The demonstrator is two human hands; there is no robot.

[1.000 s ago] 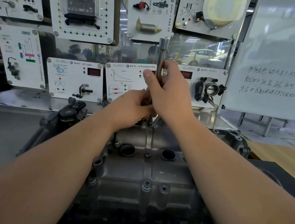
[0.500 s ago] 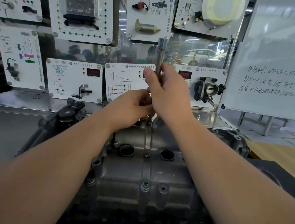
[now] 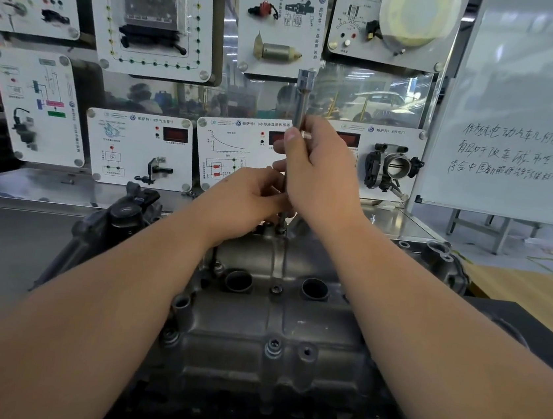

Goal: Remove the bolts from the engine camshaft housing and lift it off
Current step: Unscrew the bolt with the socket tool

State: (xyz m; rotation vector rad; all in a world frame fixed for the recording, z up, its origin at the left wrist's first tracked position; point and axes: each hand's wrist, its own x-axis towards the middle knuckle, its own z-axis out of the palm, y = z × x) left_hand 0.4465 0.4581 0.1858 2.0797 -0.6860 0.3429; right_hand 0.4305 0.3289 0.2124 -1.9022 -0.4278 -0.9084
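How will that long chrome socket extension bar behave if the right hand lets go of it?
The long chrome socket extension bar looks like stiff steel, so it likely won't flex. Standing upright and slender on a bolt at the grey cast camshaft housing, it would probably tip once the right hand and left hand release. Being round and polished, it may roll and feel slippery.

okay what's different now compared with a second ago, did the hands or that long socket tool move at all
Almost nothing. The right hand still grips the long upright silver socket extension, tip on a bolt at the far edge of the grey cast-metal camshaft housing; the left hand stays at its base. Housing and near bolts unchanged.
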